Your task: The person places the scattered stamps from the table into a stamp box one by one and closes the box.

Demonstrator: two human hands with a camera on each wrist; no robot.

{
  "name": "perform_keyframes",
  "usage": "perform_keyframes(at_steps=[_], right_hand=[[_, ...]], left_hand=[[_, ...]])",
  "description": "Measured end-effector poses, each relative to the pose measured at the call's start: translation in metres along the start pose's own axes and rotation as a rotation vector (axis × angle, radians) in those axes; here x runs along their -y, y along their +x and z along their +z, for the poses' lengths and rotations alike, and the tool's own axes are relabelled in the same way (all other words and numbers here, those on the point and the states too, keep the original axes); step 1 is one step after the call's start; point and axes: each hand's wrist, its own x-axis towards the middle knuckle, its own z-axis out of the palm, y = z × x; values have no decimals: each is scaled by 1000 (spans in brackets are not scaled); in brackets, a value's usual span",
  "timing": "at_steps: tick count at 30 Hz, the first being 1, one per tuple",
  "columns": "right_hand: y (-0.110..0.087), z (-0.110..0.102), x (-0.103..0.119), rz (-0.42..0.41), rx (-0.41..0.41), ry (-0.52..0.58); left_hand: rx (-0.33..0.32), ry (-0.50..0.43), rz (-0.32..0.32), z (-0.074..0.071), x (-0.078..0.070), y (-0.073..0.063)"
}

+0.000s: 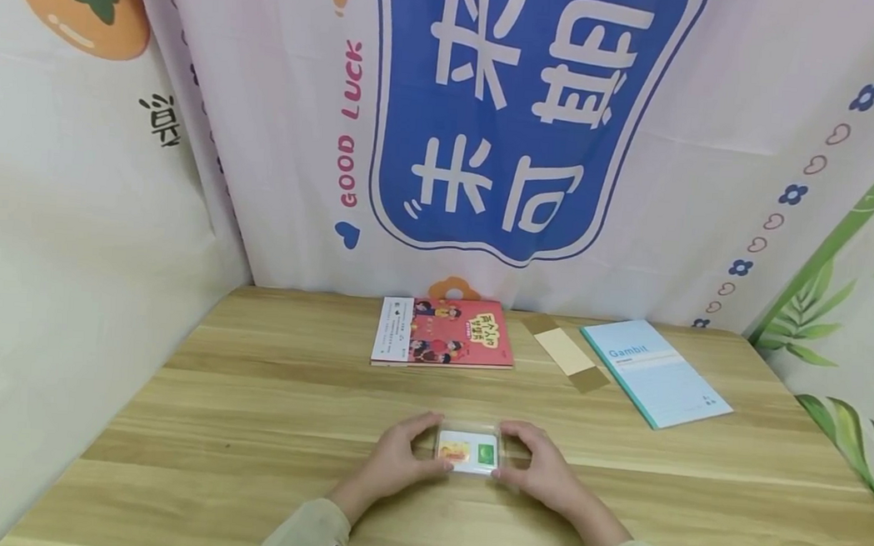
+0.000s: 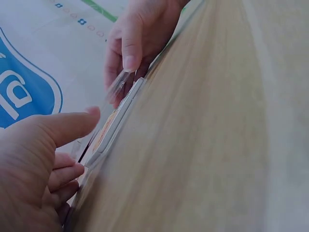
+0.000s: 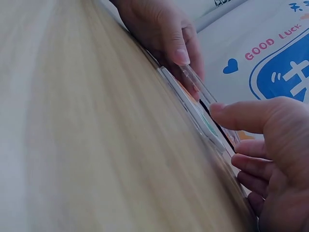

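Note:
A thin white rectangular piece, perhaps a stack of cards, lies flat on the table with an orange-yellow picture and a green one on top. Just above it is a clear plastic cover, tilted a little from the white piece in the wrist views. My left hand holds the cover's left end between thumb and fingers. At the opposite end my right hand pinches it the same way. Both hands rest low, close to the tabletop. Some fingertips are hidden behind the cover.
Behind the hands on the wooden table lies a red-and-white picture book. Right of it are a cream card with brown ends and a light blue notebook. Printed cloth hangs along the back and sides.

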Motion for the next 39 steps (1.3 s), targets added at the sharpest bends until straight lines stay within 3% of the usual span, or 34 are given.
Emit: perform_keyframes(at_steps=[9,25,39], right_hand=[[0,2,-7,-75,26,-137],[-1,1,-4,-94,38,-199],[-1,2,-6,-97,24,-194]], left_hand=[[38,101,-6,1,0,1],[80,180,19,-3,-3,-1],[115,179,5,-6,-3,-1]])
